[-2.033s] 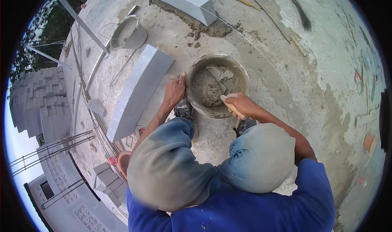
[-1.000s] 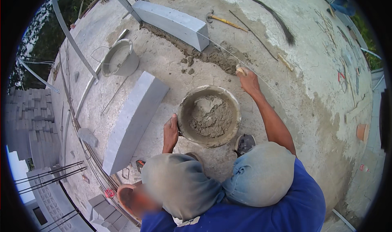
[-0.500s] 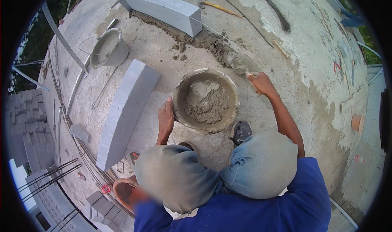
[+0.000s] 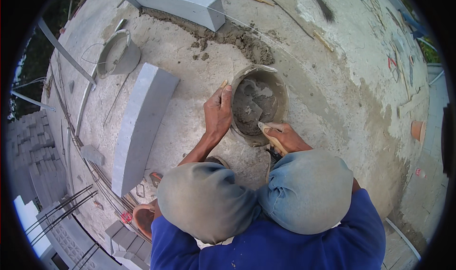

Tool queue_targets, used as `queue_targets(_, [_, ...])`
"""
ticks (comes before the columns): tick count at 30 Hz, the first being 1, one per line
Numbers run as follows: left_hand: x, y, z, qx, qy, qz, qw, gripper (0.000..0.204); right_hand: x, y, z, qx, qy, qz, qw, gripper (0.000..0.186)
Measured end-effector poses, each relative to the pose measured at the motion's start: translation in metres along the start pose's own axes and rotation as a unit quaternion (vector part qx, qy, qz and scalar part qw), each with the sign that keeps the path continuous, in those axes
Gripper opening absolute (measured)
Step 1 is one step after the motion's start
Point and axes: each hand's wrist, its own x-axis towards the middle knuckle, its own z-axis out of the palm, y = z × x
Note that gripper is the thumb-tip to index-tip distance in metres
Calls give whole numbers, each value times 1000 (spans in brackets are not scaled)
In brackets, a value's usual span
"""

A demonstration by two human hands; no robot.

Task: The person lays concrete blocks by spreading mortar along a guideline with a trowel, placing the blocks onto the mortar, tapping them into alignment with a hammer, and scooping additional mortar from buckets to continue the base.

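Note:
I crouch over a round pan point(image 4: 280, 87) holding wet grey mortar point(image 4: 254, 103) on a concrete slab. My left hand point(image 4: 217, 112) grips the pan's left rim and tilts it up. My right hand point(image 4: 283, 138) is closed on the wooden handle of a trowel point(image 4: 262, 120) whose blade reaches into the mortar from the near side. My bent knees in dusty trousers cover the foreground below both hands.
A long grey block point(image 4: 140, 125) lies left of the pan. Another block point(image 4: 183, 4) sits on a mortar bed point(image 4: 247, 42) at the top. An empty metal pan point(image 4: 116, 56) stands at upper left. Rebar and stacked blocks line the left edge, beside a drop-off.
My right hand came back from the slab at the right and now holds the trowel inside the pan. My left hand has tipped the pan up on its rim.

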Motion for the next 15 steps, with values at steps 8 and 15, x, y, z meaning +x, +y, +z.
queue_targets(8, [21,-49,-48,23,61,-66,996,50,-7,-1,-18,240,-116,-62,962,52])
queue_targets(15, [12,-92,-74,-53,86,-71,992,56,-4,-2,-74,-38,187,-214,958,45])
